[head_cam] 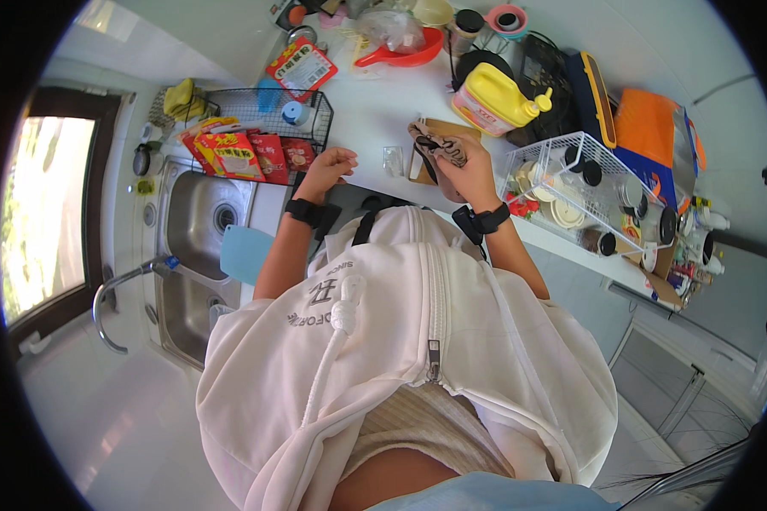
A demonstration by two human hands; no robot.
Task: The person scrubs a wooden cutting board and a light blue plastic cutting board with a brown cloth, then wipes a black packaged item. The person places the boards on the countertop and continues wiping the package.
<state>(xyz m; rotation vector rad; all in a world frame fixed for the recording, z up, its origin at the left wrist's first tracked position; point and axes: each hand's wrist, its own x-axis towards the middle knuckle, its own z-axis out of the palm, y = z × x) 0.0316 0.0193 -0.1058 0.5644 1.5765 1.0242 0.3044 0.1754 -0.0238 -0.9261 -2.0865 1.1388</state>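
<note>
My right hand (472, 171) grips a bunched brown cloth (436, 144) with a dark pattern. The cloth overlaps a flat brown board or box (457, 129) on the white counter, and part of it hangs below my fingers. Left of the cloth, a small clear container (393, 161) sits on the counter. My left hand (327, 172) is raised near the counter's front edge, its fingers loosely curled with nothing visible in them. It is nearest to the black wire basket (325, 114), which holds several red and yellow food packets (230, 155) and a white jar with a blue lid (297, 115).
A yellow jug with a pump (495, 96) and a white wire rack (581, 144) of jars stand to the right. At the back lies a red scoop-like vessel (415, 54). On the left are a steel sink (195, 214), a faucet (102, 313) and a light blue board (246, 252).
</note>
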